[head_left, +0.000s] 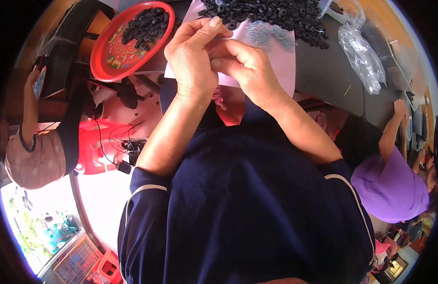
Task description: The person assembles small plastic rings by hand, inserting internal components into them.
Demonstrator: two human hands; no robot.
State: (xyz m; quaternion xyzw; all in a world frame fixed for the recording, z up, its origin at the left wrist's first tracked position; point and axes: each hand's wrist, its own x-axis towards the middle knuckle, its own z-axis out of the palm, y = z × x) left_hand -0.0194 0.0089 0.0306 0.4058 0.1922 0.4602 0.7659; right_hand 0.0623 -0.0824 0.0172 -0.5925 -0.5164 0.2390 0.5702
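Note:
My left hand [193, 59] and my right hand [245, 64] meet above the near part of a pale pink sheet [280, 71] on the table. Both have thumb and fingers pinched together; whatever is between them is hidden or too small to name. On the sheet just beyond my right hand lies a heap of small silvery metal pieces [271, 35]. Behind it spreads a large pile of small black parts [294, 16]. To the left of my left hand stands a red round tray [98, 59] with a patterned bottom, holding more black parts [145, 26].
A clear plastic bag [361, 57] lies on the dark table [318, 71] at the right. One person in a brown top [37, 158] sits at the left, another in purple [391, 189] at the right. Black cables [112, 146] hang near a red stool [93, 154].

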